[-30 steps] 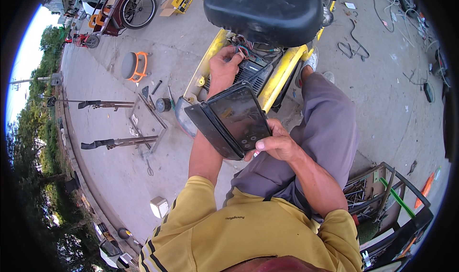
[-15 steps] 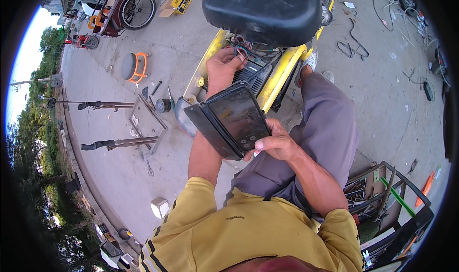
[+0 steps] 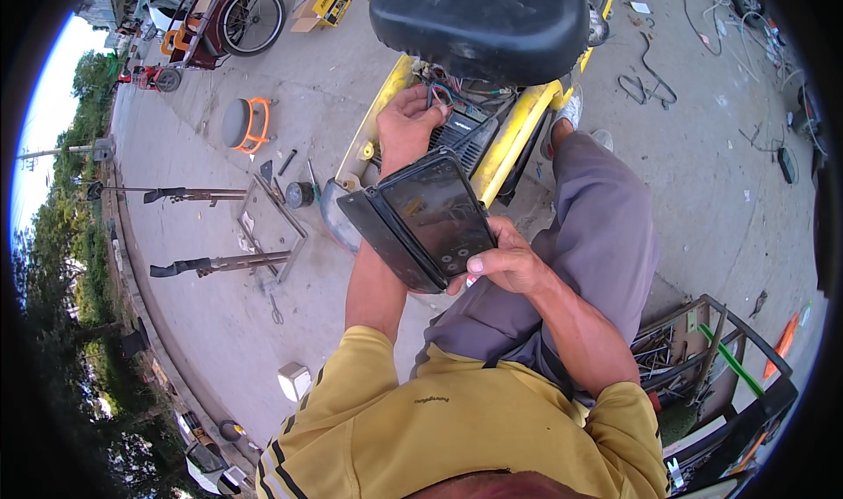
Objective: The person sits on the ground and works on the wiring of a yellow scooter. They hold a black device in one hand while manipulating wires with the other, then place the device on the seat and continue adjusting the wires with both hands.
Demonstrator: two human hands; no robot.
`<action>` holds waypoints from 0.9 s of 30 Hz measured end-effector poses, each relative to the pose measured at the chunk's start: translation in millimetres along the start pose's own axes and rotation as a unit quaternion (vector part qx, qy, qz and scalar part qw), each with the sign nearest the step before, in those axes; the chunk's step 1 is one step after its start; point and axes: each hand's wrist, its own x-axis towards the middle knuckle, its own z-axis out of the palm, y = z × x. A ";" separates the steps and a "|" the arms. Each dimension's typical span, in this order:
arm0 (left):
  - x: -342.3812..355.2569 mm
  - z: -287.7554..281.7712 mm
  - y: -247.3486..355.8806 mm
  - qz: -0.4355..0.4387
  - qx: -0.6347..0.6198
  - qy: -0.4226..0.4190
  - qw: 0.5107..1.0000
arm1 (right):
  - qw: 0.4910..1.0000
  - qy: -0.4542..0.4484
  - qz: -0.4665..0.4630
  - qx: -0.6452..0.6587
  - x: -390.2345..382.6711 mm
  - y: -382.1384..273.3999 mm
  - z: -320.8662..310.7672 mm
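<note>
L hand [image 3: 406, 123] grip pinches wires [image 3: 442, 93] under seat [image 3: 479, 21], R hand [image 3: 505, 260] grip clasps black panel [image 3: 428, 220]; hard tug could snap connectors.

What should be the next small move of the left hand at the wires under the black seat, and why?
Probably a gentle pull to draw one wire clear of the bundle. The left hand has its fingertips in the coloured wires beneath the raised black seat, while the right hand holds the dark panel aside, so the opening is exposed.
</note>
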 end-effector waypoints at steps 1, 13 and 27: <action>0.9 -0.8 -0.3 -0.003 0.013 -0.003 1.000 | 1.000 0.001 0.002 0.000 0.4 0.4 -0.4; 7.5 -3.5 -19.7 0.070 0.173 0.014 0.982 | 1.000 0.006 0.004 0.010 0.2 0.6 0.1; 4.6 4.0 -8.2 0.015 0.127 0.035 0.991 | 1.000 0.006 0.010 0.012 1.1 2.8 -1.5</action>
